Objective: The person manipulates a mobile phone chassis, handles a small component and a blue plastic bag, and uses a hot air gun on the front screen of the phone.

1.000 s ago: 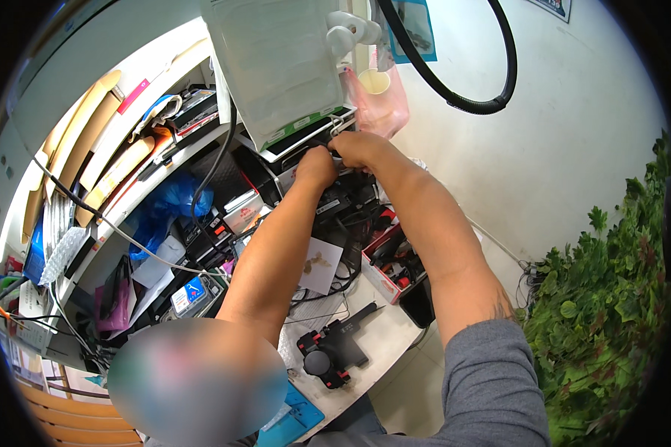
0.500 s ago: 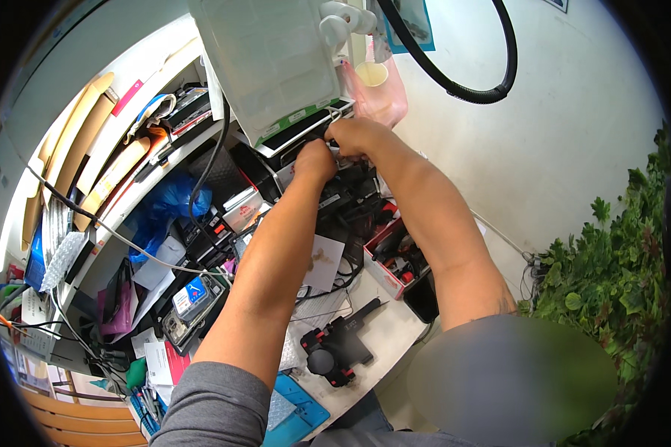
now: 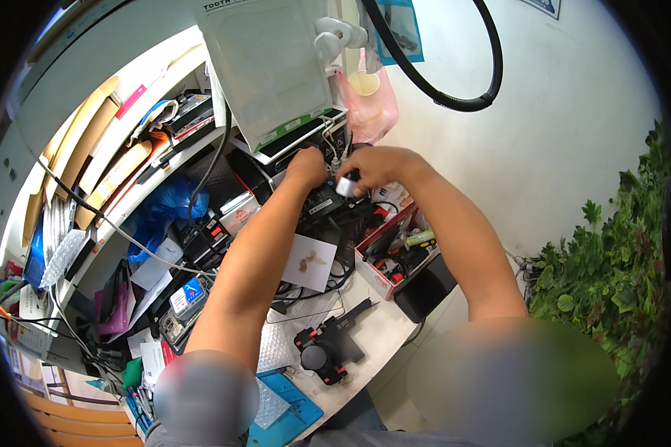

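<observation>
Both of my arms reach to the back of a crowded workbench. My right hand pinches a small silver cylinder just above a black box-shaped device. My left hand is close beside it, knuckles up, with its fingertips down on the device's far end by some thin white cables. The fingers of that hand are hidden, so its grip is unclear. A flat dark device with a white rim lies directly behind both hands.
A red tray of small tools sits under my right forearm. On the bench front are a black camera-like unit, a blue mat and a stained paper. Packed shelves rise left. A black hose loop and plants are at the right.
My hands have drawn slightly apart and lower from the white-rimmed device. The small silver cylinder now shows in my right fingers.
</observation>
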Demonstrator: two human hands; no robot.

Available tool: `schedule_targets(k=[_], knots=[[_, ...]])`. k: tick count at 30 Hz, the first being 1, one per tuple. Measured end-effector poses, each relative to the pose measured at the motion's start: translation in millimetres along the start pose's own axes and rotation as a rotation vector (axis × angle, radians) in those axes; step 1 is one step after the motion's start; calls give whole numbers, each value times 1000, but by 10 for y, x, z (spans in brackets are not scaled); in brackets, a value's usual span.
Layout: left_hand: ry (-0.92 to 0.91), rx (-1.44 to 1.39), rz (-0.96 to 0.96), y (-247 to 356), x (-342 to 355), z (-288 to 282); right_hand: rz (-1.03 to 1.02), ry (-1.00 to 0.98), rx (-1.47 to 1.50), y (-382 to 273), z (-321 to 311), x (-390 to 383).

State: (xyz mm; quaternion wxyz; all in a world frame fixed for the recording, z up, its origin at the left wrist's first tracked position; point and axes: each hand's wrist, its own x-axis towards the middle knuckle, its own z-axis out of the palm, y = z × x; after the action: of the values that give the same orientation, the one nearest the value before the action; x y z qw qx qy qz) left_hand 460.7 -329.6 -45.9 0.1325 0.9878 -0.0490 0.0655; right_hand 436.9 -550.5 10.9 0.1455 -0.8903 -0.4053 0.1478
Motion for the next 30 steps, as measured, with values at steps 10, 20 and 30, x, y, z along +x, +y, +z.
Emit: schedule_targets(k=[10,20,30], knots=[[169,-67,239,238,-331,-165,20,194,-55,-201,105,-303],[-4,-53,217,397,-268,-29,238,621,-223,719,-69,390],[-201,5,230,309,-360,-287,715,427,-71,383,109,869]])
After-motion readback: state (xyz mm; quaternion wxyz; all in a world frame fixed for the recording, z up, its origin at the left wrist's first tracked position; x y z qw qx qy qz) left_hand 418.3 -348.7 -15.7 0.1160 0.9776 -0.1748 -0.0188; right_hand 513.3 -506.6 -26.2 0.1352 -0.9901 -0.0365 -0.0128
